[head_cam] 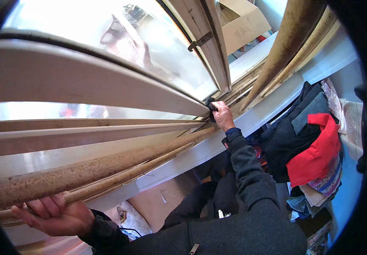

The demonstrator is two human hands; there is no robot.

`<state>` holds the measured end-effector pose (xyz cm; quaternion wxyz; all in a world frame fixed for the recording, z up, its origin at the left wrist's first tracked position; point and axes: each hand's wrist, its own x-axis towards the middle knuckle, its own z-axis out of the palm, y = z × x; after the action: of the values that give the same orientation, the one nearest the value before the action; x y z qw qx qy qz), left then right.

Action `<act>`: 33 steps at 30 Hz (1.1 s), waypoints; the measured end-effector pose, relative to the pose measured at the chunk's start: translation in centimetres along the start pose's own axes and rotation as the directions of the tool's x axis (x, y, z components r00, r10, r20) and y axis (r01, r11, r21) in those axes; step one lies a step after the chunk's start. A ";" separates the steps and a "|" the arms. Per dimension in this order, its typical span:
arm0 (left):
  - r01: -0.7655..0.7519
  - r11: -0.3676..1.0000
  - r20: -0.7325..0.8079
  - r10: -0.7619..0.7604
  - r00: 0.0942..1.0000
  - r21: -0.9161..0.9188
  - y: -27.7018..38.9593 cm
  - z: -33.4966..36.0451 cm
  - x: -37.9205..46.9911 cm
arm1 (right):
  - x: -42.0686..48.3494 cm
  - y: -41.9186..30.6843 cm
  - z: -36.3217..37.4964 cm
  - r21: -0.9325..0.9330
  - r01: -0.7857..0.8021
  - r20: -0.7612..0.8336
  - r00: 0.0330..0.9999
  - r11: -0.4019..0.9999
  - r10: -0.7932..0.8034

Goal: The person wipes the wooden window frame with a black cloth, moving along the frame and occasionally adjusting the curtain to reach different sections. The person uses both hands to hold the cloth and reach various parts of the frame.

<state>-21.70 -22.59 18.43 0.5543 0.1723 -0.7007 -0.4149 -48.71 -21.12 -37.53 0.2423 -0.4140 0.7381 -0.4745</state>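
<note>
My right hand (pixel 223 115) grips a bunched black cloth (pixel 211 105) and presses it to the lower corner of a sliding window sash (pixel 100 73). That corner meets the window's bottom track (pixel 244 86). At the lower left, my left hand (pixel 56 213) curls its fingers around the narrow edge of a worn brown wooden window frame (pixel 84 162). Part of the fingers is hidden behind this edge. The glass (pixel 170 57) of the sash looks hazy and reflects a blurred shape. A dark metal latch (pixel 200 41) sits on the sash's side rail.
Beyond the window stands an open cardboard box (pixel 245 28) bearing handwriting. A white sill (pixel 183 162) runs below the frame. To the right is a pile of clothes with a red garment (pixel 317 149) on it. A patterned brown surface (pixel 161 200) lies below.
</note>
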 end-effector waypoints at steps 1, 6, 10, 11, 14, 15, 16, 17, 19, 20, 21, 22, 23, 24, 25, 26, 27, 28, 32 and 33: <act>-0.002 1.000 0.033 0.001 0.999 0.031 -0.1 0.1 0.1 | -0.1 0.2 0.4 0.000 -0.019 0.043 0.999 1.000 0.019; -0.033 0.984 -0.236 0.075 0.969 0.177 0.1 0.7 -0.3 | -0.9 0.7 1.2 0.213 0.018 0.211 0.975 0.977 -0.064; -0.038 0.986 -0.227 0.075 0.971 0.162 0.0 0.2 -0.4 | -0.2 0.8 -1.0 0.334 -0.213 0.162 0.973 0.918 0.166; -0.025 0.984 -0.166 0.055 0.985 0.176 0.0 0.1 -0.4 | -0.1 0.8 -1.6 0.405 -0.258 0.081 0.966 0.877 0.246; -0.035 0.998 -0.084 0.039 0.996 0.043 -0.2 0.5 -0.2 | 1.3 1.1 -2.2 -0.042 -0.114 -0.252 0.963 0.993 0.100; -0.052 0.995 -0.151 0.064 0.986 0.082 -0.3 0.9 -0.1 | 1.6 1.3 -2.1 -0.049 -0.071 -0.241 0.969 0.996 0.057; -0.075 0.987 -0.161 0.097 0.982 0.143 -0.5 1.4 0.1 | 2.0 1.4 -1.9 -0.240 -0.083 -0.172 0.984 0.967 0.041; -0.100 0.968 -0.192 0.146 0.970 0.231 -0.8 2.0 0.1 | 2.4 1.5 -1.5 -0.426 -0.064 -0.115 0.993 0.902 0.016; -0.063 0.915 -0.570 0.301 0.764 0.399 -1.4 3.2 0.1 | 2.8 1.6 -0.5 -0.467 0.023 -0.128 0.987 0.884 -0.093; -0.048 0.897 -0.630 0.346 0.695 0.439 -1.7 3.6 0.1 | 2.9 1.6 -0.1 -0.479 0.037 -0.112 0.988 0.877 -0.103; -0.025 0.880 -0.684 0.387 0.619 0.475 -1.8 3.8 0.1 | 3.0 1.5 0.1 -0.493 0.049 -0.096 0.989 0.869 -0.110; -0.037 0.882 -0.658 0.379 0.650 0.470 -1.8 3.7 0.1 | 3.0 1.4 0.2 -0.490 0.040 -0.077 0.993 0.871 -0.090; -0.059 0.908 -0.605 0.324 0.727 0.415 -1.6 3.3 0.3 | 3.1 1.3 0.1 -0.522 0.048 -0.003 0.998 0.852 -0.059; -0.071 0.960 -0.441 0.189 0.878 0.271 -1.4 2.7 0.3 | 3.0 1.2 -0.1 -0.527 0.109 0.076 0.994 0.843 -0.081; -0.031 0.997 -0.171 0.043 0.984 0.072 -0.9 1.7 1.0 | 3.1 1.1 -0.4 -0.536 0.161 0.164 0.983 0.829 -0.085; 0.020 0.999 0.049 -0.017 0.999 -0.045 -0.6 0.9 0.9 | 3.1 1.0 -0.8 -0.525 0.217 0.223 0.968 0.823 -0.112; 0.050 0.995 0.114 -0.040 0.993 -0.085 -0.3 0.0 0.8 | 3.1 0.9 -1.1 -0.492 0.297 0.323 0.935 0.818 -0.146; 0.028 0.998 0.090 -0.022 0.996 -0.063 -0.1 -0.7 0.5 | 3.1 0.9 -1.3 -0.457 0.369 0.423 0.891 0.809 -0.167; -0.012 1.000 0.037 0.012 0.999 -0.011 0.3 -2.2 -0.1 | 2.5 0.6 -0.5 -0.384 0.426 0.443 0.864 0.819 -0.242; -0.016 1.000 0.023 0.016 1.000 0.009 0.3 -2.0 -0.2 | 2.3 0.5 0.0 -0.413 0.376 0.399 0.893 0.829 -0.206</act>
<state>-19.74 -23.10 18.59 0.5488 0.1646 -0.7100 -0.4094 -50.17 -22.93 -37.93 0.1784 -0.6450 0.7064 -0.2303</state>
